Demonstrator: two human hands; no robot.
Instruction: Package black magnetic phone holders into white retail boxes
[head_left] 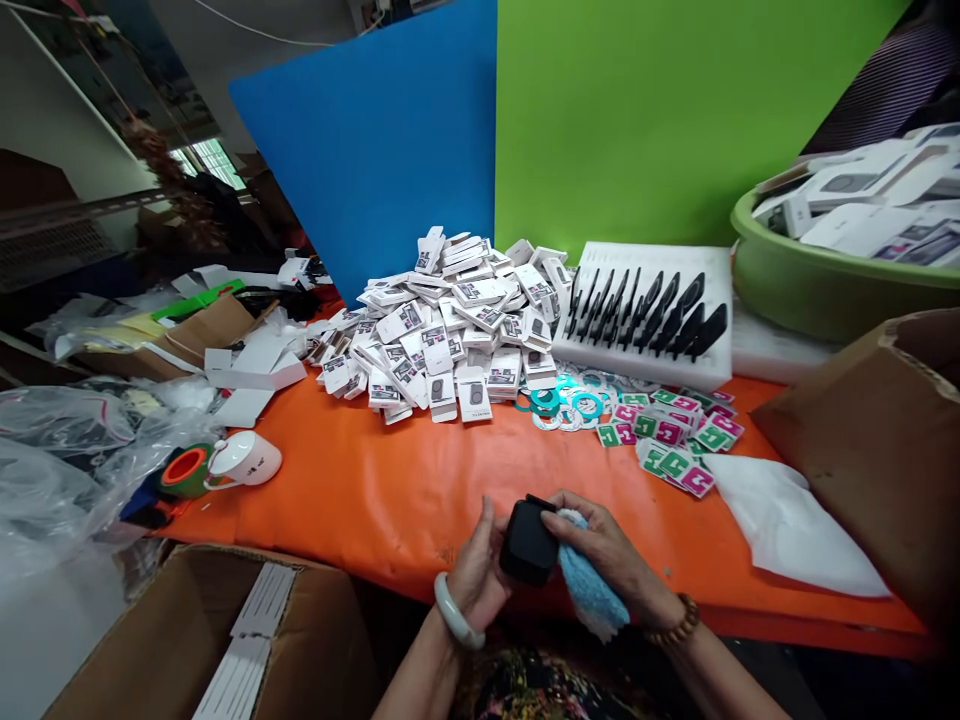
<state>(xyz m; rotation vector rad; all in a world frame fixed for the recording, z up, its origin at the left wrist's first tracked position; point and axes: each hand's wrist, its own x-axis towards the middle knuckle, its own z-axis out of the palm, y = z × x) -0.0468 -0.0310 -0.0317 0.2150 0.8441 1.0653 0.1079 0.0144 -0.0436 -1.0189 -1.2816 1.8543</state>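
Note:
A small black device with rounded corners (529, 543) is held just above the front edge of the orange table. My left hand (482, 572) closes round its left side, a pale bangle on the wrist. In my right hand (611, 550) a light blue cloth (591, 585) is bunched, its lower end hanging down. The thumb and fingers of that hand also touch the device's upper right corner. Behind, a white foam tray (637, 365) holds several thin black devices standing in rows. A large heap of small white boxes (442, 345) lies left of the tray.
Teal and white rings (585, 402) and green and pink cards (675, 435) lie before the tray. A white mug (246, 460) stands at left, an open carton (300, 640) below it. White foam sheeting (795, 520), another carton (862, 430) and a green basin (795, 285) of boxes are at right.

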